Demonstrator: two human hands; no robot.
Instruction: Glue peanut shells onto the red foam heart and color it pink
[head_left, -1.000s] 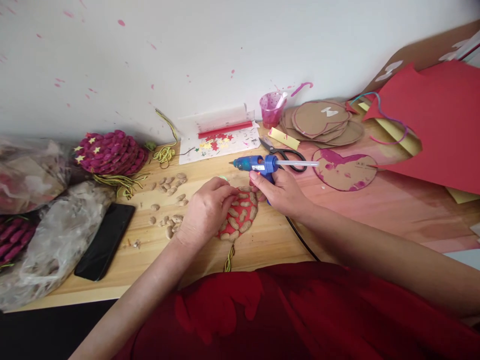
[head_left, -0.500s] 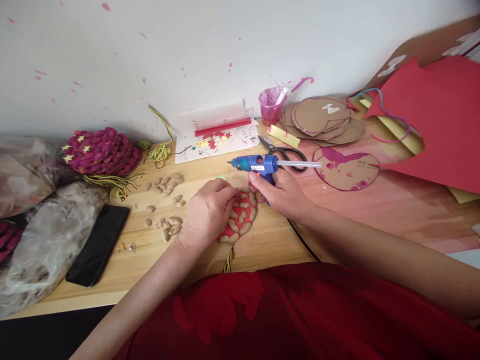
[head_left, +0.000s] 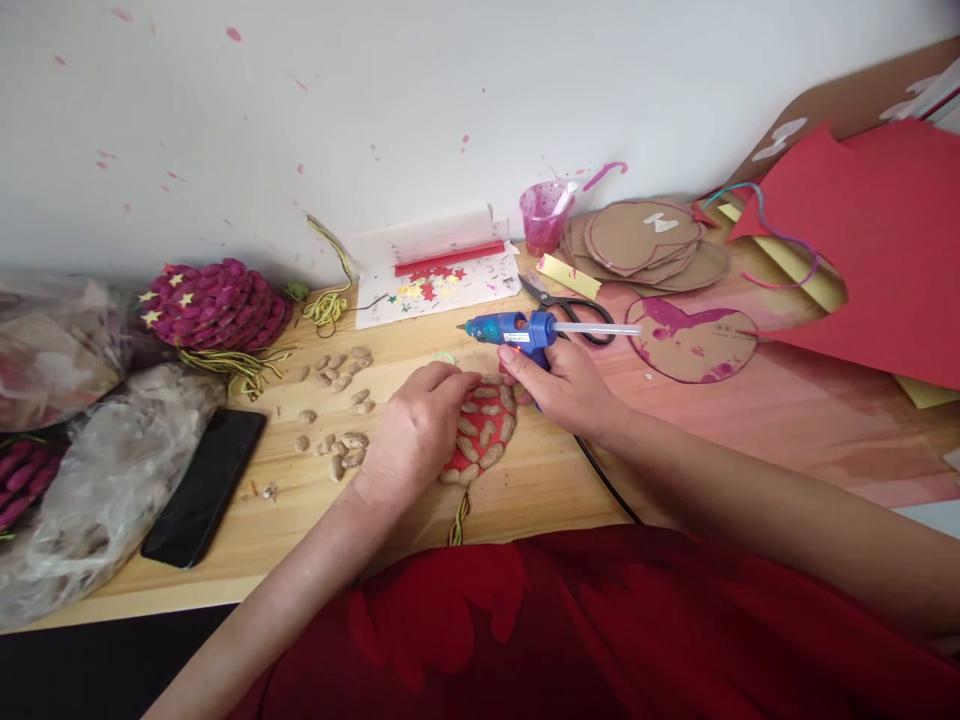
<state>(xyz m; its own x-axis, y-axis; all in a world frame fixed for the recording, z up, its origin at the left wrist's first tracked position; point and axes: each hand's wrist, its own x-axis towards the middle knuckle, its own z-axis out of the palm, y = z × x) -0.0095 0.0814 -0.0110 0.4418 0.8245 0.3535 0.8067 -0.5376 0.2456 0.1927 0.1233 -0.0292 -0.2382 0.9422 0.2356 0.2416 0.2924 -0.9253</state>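
Barely anything had moved in the half second since the earlier frame: the left of our view had slid slightly rightward, probably from a small turn of the head, while both hands held nearly the same pose. At the centre of the frame, the red piece [head_left: 454, 461] lay on the table [head_left: 525, 510], carrying peanuts [head_left: 491, 457] along its edge and across its face. Our left hand [head_left: 415, 420] arched over its upper left edge, fingers bunched; we could not tell whether that grip pinched a peanut or only pressed on the piece. Our right hand [head_left: 574, 388] wrapped its grip round the handle of the blue glue gun [head_left: 506, 330], nozzle pointing left above the piece, perhaps so it stayed ready without touching the left fingers. Its glue stick [head_left: 600, 328] jutted out behind, and the cord [head_left: 604, 475] trailed toward the lower edge, away from the work.

Left of centre, loose peanuts [head_left: 354, 440] lay in small groups, seemingly handy for the left hand. Farther out, the phone [head_left: 204, 487] sat at lower left, the scissors [head_left: 571, 306] lay behind the gun, and cardboard shapes [head_left: 641, 235] stood piled at upper right, likely out of the way.
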